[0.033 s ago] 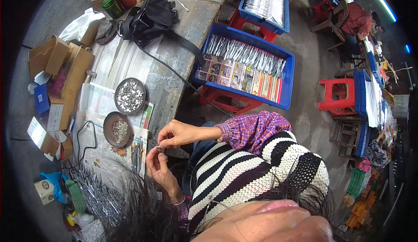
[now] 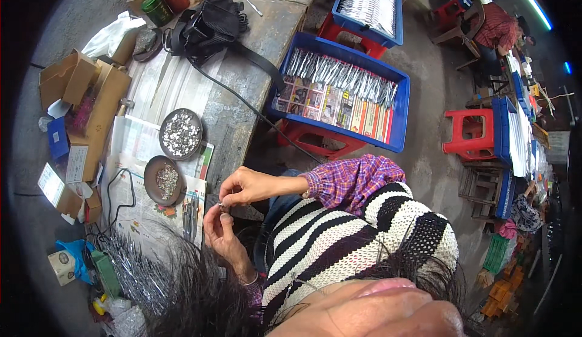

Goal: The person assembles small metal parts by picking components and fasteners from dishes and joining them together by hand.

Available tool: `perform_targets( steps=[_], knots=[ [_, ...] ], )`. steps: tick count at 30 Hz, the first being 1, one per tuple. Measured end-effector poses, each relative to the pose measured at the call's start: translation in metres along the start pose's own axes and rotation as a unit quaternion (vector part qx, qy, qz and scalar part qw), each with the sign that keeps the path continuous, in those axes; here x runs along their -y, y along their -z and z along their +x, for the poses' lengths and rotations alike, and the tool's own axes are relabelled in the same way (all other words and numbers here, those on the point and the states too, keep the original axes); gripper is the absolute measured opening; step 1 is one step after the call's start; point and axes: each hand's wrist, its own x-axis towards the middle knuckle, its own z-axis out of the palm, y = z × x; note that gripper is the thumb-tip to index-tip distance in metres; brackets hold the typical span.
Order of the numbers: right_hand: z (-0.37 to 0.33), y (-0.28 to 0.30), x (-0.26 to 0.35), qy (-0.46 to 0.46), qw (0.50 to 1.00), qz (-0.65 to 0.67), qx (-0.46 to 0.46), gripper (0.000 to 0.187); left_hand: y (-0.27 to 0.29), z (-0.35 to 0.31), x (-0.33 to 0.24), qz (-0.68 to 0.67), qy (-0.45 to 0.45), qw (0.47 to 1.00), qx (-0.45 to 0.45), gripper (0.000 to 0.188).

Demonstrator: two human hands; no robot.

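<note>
At the table's near edge, my right hand and my left hand meet fingertip to fingertip. Both are closed in a pinch on a small shiny metal piece, whose kind is too small to make out. Just beyond them lies a row of slim dark metal tools on a newspaper sheet. A round dark dish of small silvery parts is close to my hands. Behind it stands another dark dish with larger bright metal bits.
A black strapped bag lies on the table, its cable hanging over the edge. Cardboard boxes line the far side. Silver metal strips pile up lower left. A blue crate of packs rests on a red stool.
</note>
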Motion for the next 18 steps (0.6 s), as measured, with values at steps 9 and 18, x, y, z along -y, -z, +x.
perform_targets(
  steps=[9,18],
  knots=[
    [-0.0013,0.0002,-0.0016,0.006,1.000,0.008,-0.004,0.020,-0.0002,-0.0001,0.0039,-0.008,0.005,1.000,-0.010,0.019],
    [-0.0033,0.0002,-0.0010,0.058,0.997,-0.046,-0.033,0.025,0.0017,-0.0004,0.0088,0.038,-0.004,0.999,-0.011,0.019]
  ],
)
